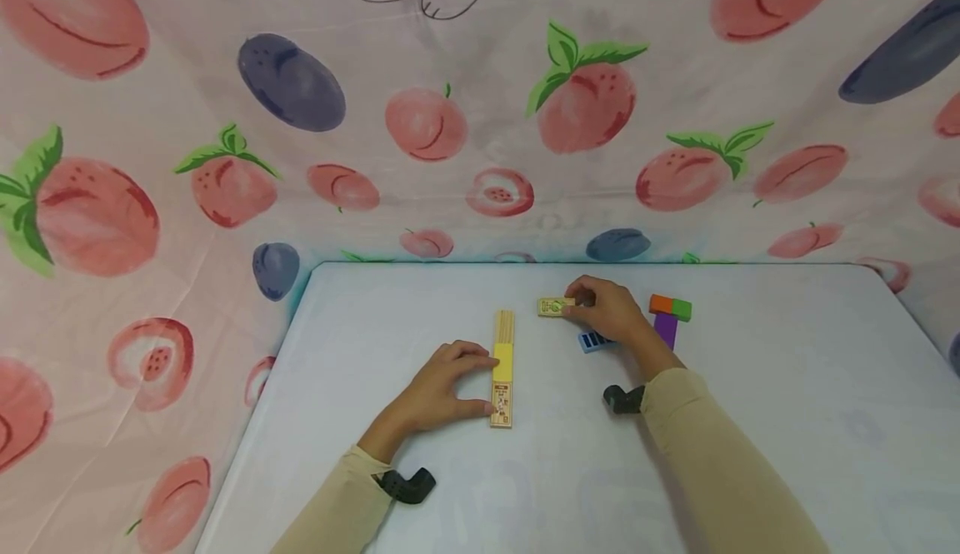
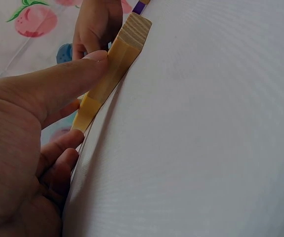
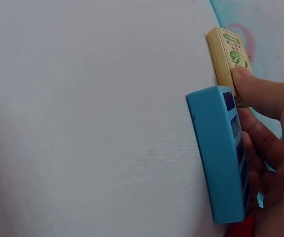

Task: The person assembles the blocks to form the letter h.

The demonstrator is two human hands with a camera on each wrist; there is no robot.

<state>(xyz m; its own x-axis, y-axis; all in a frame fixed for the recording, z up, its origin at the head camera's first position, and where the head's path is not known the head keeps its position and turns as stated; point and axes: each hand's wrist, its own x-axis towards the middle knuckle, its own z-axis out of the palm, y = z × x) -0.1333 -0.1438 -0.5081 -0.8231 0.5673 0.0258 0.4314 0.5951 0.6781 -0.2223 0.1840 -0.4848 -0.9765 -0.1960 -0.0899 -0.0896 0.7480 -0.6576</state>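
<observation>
A straight row lies on the white table: a striped wooden block (image 1: 506,326) at the far end, a yellow block (image 1: 504,364) in the middle and a printed wooden block (image 1: 501,414) nearest. My left hand (image 1: 442,387) touches the row's left side, thumb at the printed block (image 2: 113,74) and fingertips by the yellow one. Beyond the row, my right hand (image 1: 611,314) pinches the right end of a wooden block with a green picture (image 1: 551,307). Just below that hand is a blue block with dark squares (image 3: 213,153), partly covered by it in the head view.
Right of my right hand, an orange block (image 1: 661,304) and a green block (image 1: 682,311) sit side by side above a purple block (image 1: 665,331). A fruit-printed cloth (image 1: 555,179) hangs behind the table's back edge.
</observation>
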